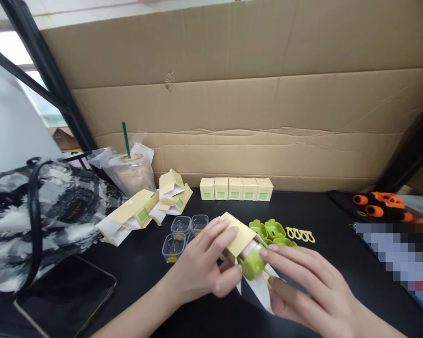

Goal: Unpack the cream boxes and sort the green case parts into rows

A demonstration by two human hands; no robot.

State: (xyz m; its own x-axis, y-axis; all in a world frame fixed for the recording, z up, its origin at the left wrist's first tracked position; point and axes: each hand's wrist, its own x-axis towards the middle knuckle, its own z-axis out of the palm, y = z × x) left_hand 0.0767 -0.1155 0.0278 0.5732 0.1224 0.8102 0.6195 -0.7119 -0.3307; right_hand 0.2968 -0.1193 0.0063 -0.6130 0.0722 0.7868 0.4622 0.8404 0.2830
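Observation:
My left hand (206,263) is closed round a small pale-yellow cardboard box (240,236), tilted with its open end to the right. At that opening sits a green plastic container (253,264), partly inside the box. My right hand (308,286) has its fingertips on the green container and by a white flap (262,293). Just behind, several green plastic shells (273,229) lie beside a row of pale-yellow rings (301,234). Several clear plastic cups (174,248) with yellow labels stand left of the box, partly hidden by my left hand.
Several closed yellow boxes (235,189) line up before the cardboard wall (232,108). Opened boxes (132,211) lie left, near a bagged drink cup (132,173) with a green straw. A black-and-white handbag (66,202) and dark tablet-like item (65,300) are left; orange-black toy parts (384,204) lie right.

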